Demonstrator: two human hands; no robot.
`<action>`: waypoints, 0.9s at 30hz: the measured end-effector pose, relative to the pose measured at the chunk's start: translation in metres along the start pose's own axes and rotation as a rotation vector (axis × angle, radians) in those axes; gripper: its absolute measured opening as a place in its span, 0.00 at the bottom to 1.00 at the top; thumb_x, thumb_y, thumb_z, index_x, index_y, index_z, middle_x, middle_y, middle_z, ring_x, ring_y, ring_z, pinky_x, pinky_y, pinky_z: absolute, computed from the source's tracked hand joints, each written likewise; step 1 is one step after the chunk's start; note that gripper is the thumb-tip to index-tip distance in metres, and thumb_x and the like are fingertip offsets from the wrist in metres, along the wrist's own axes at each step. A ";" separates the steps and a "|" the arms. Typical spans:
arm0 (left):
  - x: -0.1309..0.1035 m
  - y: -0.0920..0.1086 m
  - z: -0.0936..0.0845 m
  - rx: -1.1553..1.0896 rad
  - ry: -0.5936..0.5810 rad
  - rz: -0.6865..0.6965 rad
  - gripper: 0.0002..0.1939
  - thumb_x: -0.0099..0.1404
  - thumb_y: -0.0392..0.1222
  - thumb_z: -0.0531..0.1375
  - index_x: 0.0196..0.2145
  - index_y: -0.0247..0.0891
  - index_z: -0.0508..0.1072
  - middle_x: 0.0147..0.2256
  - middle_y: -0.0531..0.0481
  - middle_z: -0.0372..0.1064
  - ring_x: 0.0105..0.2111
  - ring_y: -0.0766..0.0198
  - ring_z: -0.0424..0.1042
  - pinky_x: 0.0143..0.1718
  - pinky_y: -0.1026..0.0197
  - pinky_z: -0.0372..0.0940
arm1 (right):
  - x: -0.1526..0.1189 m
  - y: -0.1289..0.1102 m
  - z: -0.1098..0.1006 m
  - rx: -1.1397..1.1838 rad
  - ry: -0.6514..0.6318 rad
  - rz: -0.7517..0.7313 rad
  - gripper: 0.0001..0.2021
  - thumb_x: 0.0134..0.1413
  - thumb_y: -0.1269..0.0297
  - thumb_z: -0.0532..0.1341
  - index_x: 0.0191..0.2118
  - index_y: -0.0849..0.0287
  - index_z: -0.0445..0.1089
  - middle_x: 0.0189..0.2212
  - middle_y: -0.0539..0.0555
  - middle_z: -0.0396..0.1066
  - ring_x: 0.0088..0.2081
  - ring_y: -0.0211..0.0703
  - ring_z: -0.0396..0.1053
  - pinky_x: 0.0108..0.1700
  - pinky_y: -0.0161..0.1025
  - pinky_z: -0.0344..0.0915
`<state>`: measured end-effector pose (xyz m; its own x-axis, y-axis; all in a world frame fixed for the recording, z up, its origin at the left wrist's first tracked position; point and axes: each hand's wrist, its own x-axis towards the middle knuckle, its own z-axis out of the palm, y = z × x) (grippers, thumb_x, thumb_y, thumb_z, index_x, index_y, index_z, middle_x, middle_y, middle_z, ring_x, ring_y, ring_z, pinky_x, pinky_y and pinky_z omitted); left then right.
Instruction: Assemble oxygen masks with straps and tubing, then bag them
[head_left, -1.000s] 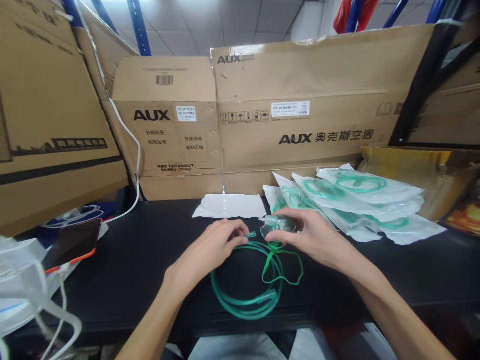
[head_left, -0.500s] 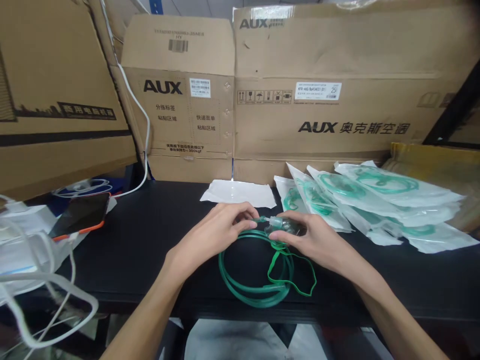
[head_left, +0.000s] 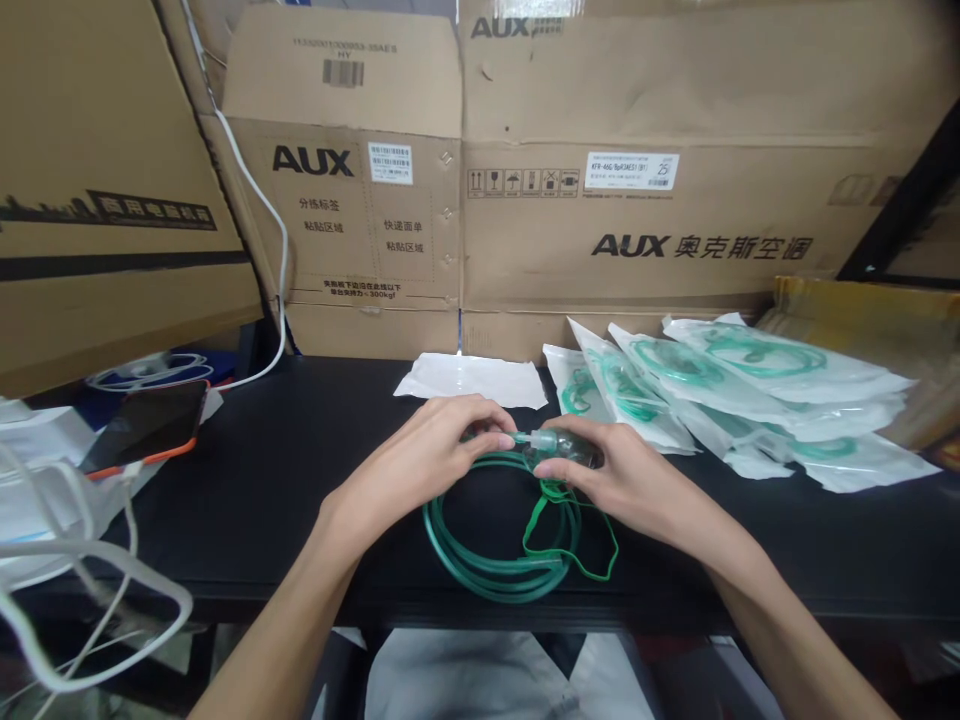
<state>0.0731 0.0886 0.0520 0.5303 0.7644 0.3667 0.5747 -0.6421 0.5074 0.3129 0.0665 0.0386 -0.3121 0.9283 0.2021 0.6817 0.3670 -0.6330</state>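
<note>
Near the middle of the black table, my left hand [head_left: 457,440] pinches the green tube connector [head_left: 519,438] between thumb and fingers. My right hand [head_left: 607,465] is wrapped round a clear mask [head_left: 574,448], whose pale nozzle points left and meets the connector. Whether the two are fully joined is too small to tell. Below the hands lies a coil of green tubing [head_left: 480,580]. A bright green elastic strap [head_left: 613,560] hangs from the mask and rests over the coil's right side.
Several white packets [head_left: 765,370] with green tubing lie at the right. A flat white wrapper [head_left: 472,382] is behind the hands. At the left are a phone [head_left: 150,428] and white cables [head_left: 97,560]. Cardboard boxes [head_left: 360,220] stand along the back.
The view has shifted slightly, so most things sit a little further left and higher. My left fingers have closed more tightly on the connector; my right hand still holds the mask.
</note>
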 end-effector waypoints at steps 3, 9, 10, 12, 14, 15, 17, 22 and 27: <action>0.000 0.001 0.003 0.022 0.006 0.028 0.09 0.75 0.47 0.59 0.45 0.47 0.79 0.45 0.56 0.77 0.47 0.60 0.73 0.48 0.62 0.61 | -0.001 -0.001 -0.003 0.021 -0.035 -0.026 0.18 0.62 0.48 0.65 0.53 0.51 0.74 0.32 0.47 0.75 0.31 0.42 0.67 0.36 0.38 0.62; 0.002 0.005 0.002 0.024 0.029 0.042 0.12 0.76 0.48 0.57 0.45 0.45 0.79 0.44 0.53 0.77 0.46 0.59 0.73 0.49 0.61 0.62 | 0.001 0.002 -0.010 0.181 -0.097 -0.072 0.20 0.67 0.44 0.58 0.54 0.52 0.73 0.37 0.50 0.77 0.36 0.46 0.72 0.40 0.40 0.66; 0.002 0.006 0.002 0.021 0.034 0.038 0.11 0.76 0.48 0.57 0.45 0.45 0.79 0.44 0.54 0.77 0.46 0.59 0.73 0.48 0.61 0.62 | 0.001 0.003 -0.010 0.188 -0.077 -0.064 0.20 0.65 0.44 0.59 0.52 0.53 0.74 0.37 0.51 0.78 0.36 0.46 0.73 0.40 0.40 0.66; 0.003 0.009 0.004 0.015 0.042 0.022 0.10 0.76 0.46 0.57 0.44 0.45 0.78 0.43 0.55 0.78 0.45 0.60 0.74 0.47 0.62 0.62 | 0.002 0.004 -0.011 0.176 -0.034 -0.048 0.18 0.63 0.46 0.62 0.47 0.55 0.76 0.36 0.51 0.79 0.35 0.47 0.74 0.39 0.40 0.66; 0.004 0.011 0.007 0.008 0.054 0.009 0.09 0.76 0.44 0.56 0.43 0.45 0.78 0.41 0.57 0.78 0.43 0.62 0.74 0.45 0.62 0.61 | 0.002 0.004 -0.013 0.169 -0.017 -0.054 0.16 0.62 0.48 0.64 0.42 0.56 0.78 0.35 0.51 0.79 0.36 0.48 0.73 0.37 0.40 0.65; 0.004 0.013 0.009 0.004 0.063 0.008 0.09 0.76 0.43 0.56 0.43 0.45 0.77 0.40 0.58 0.78 0.42 0.63 0.74 0.44 0.62 0.61 | 0.002 0.004 -0.015 0.177 -0.024 -0.063 0.16 0.62 0.49 0.64 0.40 0.57 0.78 0.34 0.51 0.78 0.36 0.48 0.73 0.37 0.40 0.64; 0.005 0.016 0.013 0.003 0.090 0.015 0.08 0.76 0.40 0.56 0.42 0.45 0.76 0.39 0.58 0.77 0.40 0.63 0.74 0.42 0.62 0.61 | 0.000 0.003 -0.019 0.210 -0.049 -0.081 0.16 0.62 0.49 0.63 0.37 0.57 0.78 0.31 0.50 0.76 0.34 0.46 0.70 0.36 0.39 0.62; 0.006 0.024 0.020 0.059 0.172 0.089 0.08 0.74 0.32 0.56 0.41 0.42 0.73 0.39 0.54 0.74 0.41 0.63 0.73 0.42 0.62 0.62 | -0.002 0.002 -0.021 0.438 -0.103 -0.025 0.19 0.62 0.47 0.64 0.29 0.58 0.74 0.23 0.47 0.68 0.28 0.40 0.63 0.32 0.38 0.55; 0.006 0.026 0.018 0.135 0.253 0.173 0.08 0.74 0.31 0.56 0.40 0.41 0.72 0.39 0.52 0.74 0.40 0.62 0.73 0.41 0.60 0.63 | 0.002 0.005 -0.008 0.818 -0.174 0.002 0.21 0.62 0.45 0.64 0.29 0.60 0.73 0.26 0.51 0.69 0.29 0.40 0.64 0.30 0.38 0.55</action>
<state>0.1022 0.0758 0.0538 0.4656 0.6224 0.6291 0.5761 -0.7528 0.3184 0.3209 0.0709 0.0421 -0.4552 0.8816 0.1247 0.0075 0.1439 -0.9896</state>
